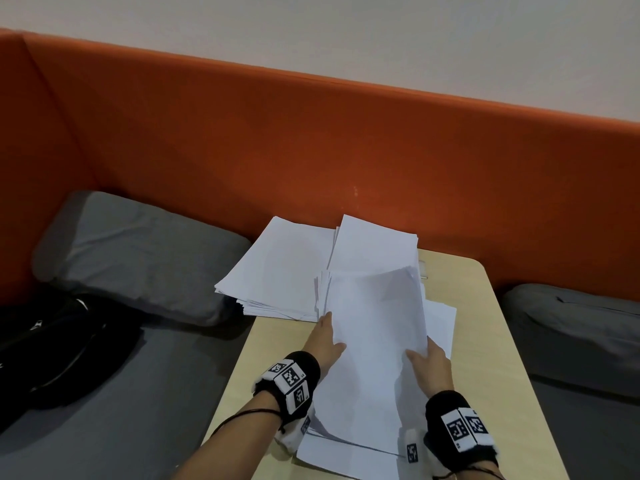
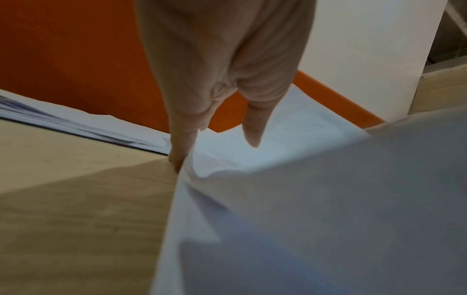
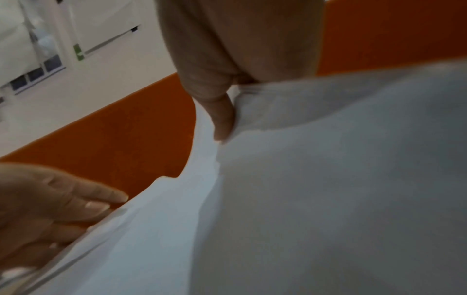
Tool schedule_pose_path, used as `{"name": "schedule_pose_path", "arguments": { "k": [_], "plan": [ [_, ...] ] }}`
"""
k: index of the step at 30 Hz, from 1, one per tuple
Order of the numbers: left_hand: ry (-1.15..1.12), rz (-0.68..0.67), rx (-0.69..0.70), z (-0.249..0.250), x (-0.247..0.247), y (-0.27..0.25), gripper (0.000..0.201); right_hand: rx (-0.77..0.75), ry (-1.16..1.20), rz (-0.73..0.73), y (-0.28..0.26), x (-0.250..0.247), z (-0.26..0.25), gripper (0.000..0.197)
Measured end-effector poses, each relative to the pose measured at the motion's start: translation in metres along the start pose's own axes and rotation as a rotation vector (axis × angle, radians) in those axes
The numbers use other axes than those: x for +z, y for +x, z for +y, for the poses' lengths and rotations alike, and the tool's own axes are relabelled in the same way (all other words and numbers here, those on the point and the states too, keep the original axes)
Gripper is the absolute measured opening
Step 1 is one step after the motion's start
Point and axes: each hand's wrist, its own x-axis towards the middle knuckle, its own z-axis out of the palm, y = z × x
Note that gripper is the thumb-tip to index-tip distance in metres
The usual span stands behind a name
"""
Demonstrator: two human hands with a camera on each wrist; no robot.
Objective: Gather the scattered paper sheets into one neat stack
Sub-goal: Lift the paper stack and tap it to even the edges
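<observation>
Sheets [image 1: 374, 341] of white paper lie in the person's two hands above a light wooden table [image 1: 491, 375], bowed upward along their length so the middle arches between the palms. The left hand [image 1: 327, 341] holds the left edge: in the left-wrist view its fingers [image 2: 180, 151] run down behind the paper's edge to the tabletop, while the thumb [image 2: 252, 129] lies straight on the upper face — a loose pinch of the bundle. The right hand [image 1: 431, 363] takes the right edge the same way; its thumb [image 3: 223, 119] presses the top of the paper, and the other fingers are hidden behind the sheets (how they lie there cannot be told). In the right-wrist view the left hand's fingers [image 3: 83, 199] show close together and nearly straight against the paper's far side.

More paper remains on the table. One thick pile [image 1: 277, 275] sits at the far left corner, overhanging the edge, with another sheet [image 1: 374, 244] slanted just beside it toward the back. Loose sheets [image 1: 346, 455] lie flat under the wrists at the near edge, and one [image 1: 441, 323] pokes out to the right beneath the held bundle.

Behind the table runs an orange seat back [image 1: 311, 143] — grey cushions [image 1: 138, 254] flank the table, and a black bag [image 1: 52, 348] rests on the left seat.
</observation>
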Motion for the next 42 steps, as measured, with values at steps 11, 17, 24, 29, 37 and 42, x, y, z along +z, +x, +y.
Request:
{"name": "schedule_pose_path", "arguments": {
  "k": [11,17,24,29,37,42],
  "plan": [
    [-0.538,0.129,0.389,0.044,-0.033,-0.018,0.039,-0.242,0.56,0.02,0.003,-0.067,-0.02,0.04],
    [-0.551,0.335,0.684,0.102,-0.055,-0.043,0.029,-0.463,0.66,0.206,-0.024,-0.082,-0.079,0.02],
    [-0.599,0.271,0.678,0.098,-0.058,-0.053,0.032,-0.507,0.631,0.128,-0.033,-0.071,-0.084,0.027],
    [-0.472,0.229,0.469,0.084,-0.047,-0.04,0.016,-0.27,0.438,0.023,-0.01,-0.044,-0.053,0.012],
    [-0.029,0.083,0.017,0.02,-0.029,-0.006,0.068,0.041,0.223,0.232,0.018,-0.066,0.003,0.034],
    [0.128,-0.127,-0.12,0.013,-0.007,-0.01,0.09,0.161,-0.089,-0.011,0.009,-0.034,0.033,0.031]
  ]
}}
